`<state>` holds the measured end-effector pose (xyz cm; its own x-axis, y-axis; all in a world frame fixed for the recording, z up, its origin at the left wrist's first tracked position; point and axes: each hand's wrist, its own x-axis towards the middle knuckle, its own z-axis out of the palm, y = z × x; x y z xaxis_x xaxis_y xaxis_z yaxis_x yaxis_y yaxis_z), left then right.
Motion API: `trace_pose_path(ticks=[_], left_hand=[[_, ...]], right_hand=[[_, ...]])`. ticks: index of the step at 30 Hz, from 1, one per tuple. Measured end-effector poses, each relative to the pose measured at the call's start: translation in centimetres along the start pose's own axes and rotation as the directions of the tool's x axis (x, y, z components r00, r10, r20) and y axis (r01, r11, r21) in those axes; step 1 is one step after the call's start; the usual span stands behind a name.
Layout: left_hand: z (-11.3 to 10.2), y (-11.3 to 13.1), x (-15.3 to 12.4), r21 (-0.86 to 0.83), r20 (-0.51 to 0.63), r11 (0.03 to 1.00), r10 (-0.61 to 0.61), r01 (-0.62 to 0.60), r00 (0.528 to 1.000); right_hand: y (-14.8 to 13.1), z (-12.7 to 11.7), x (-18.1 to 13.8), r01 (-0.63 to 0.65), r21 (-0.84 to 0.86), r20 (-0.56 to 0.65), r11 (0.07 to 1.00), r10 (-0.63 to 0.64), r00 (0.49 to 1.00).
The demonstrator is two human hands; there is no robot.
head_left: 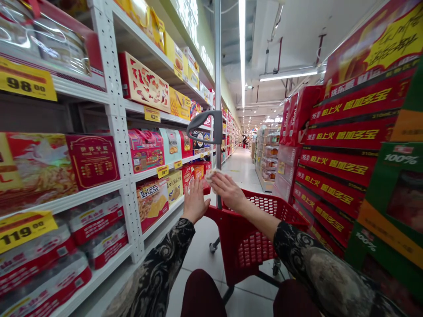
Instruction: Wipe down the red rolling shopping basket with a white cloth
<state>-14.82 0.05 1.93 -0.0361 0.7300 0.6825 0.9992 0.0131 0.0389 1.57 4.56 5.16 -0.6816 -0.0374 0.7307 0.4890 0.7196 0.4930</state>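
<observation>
Both my hands are raised in front of me over the near rim of a red shopping trolley (246,240). My left hand (194,200) has its fingers stretched upward, flat and open. My right hand (226,189) lies palm down with its fingers pressed on a small pale wad (210,175) that looks like paper or cloth, held against the fingertips of my left hand. The trolley's grey pull handle (206,125) stands upright on its pole just behind the hands.
White shelves (115,127) on the left carry boxed gift packs and yellow price tags. Red drink cartons (343,145) and green cartons (393,193) are stacked on the right. The tiled aisle (239,169) runs ahead between them, with more displays far off.
</observation>
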Motion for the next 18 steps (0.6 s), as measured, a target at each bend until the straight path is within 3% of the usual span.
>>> trace_pose_path(ticks=[3,5,13,18], left_hand=[[-0.2,-0.9,-0.4,0.021,0.035,1.0,-0.007,0.007,0.999],[-0.3,-1.1,-0.4,0.033,0.045,0.999,-0.007,0.005,0.999],[-0.2,0.7,0.2,-0.01,-0.075,1.0,0.005,-0.005,0.997],[0.0,0.8,-0.3,-0.032,-0.089,0.999,-0.004,0.001,0.996]], right_hand=[[-1.3,0.8,-2.3,0.059,0.014,0.017,0.998,-0.059,0.998],[-1.1,0.7,-1.7,0.065,0.02,0.0,0.998,-0.065,0.998],[3.1,-2.1,7.0,-0.152,-0.021,-0.026,0.988,0.151,0.988],[2.0,-1.3,4.2,-0.019,-0.029,0.068,0.999,0.021,0.997]])
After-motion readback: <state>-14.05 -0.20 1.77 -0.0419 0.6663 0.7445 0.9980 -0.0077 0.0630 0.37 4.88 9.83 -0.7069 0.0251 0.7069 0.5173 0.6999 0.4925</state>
